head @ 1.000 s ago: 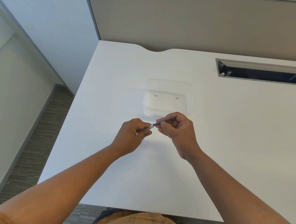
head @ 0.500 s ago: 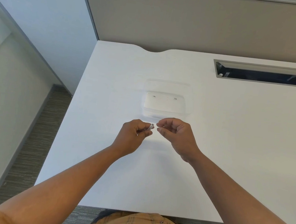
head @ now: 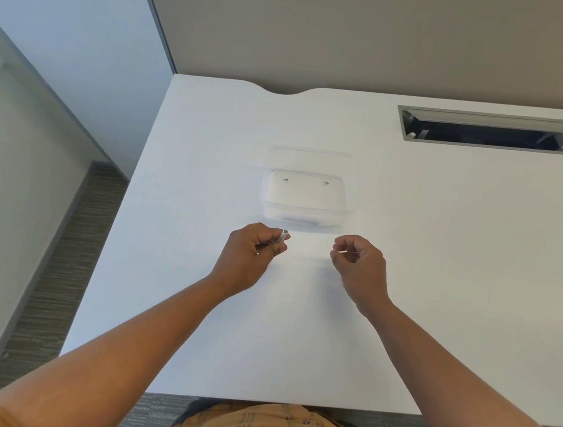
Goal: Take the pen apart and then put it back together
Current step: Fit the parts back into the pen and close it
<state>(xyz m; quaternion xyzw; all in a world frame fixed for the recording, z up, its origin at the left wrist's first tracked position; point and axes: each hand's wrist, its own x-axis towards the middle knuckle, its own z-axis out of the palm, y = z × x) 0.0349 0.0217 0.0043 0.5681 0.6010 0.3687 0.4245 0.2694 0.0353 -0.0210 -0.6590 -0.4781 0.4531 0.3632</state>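
Underneath both hands spreads the white worktop (head: pixel 440 263), with a clear plastic container (head: pixel 306 195) just beyond them. Left hand (head: pixel 252 250) is clenched around a white pen barrel (head: pixel 283 237), its open end poking out toward the container. Right hand (head: pixel 359 262), well apart, has fingers curled; whether it grips anything I cannot tell.

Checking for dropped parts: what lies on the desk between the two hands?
Head view: only bare white desk between left hand and right hand.
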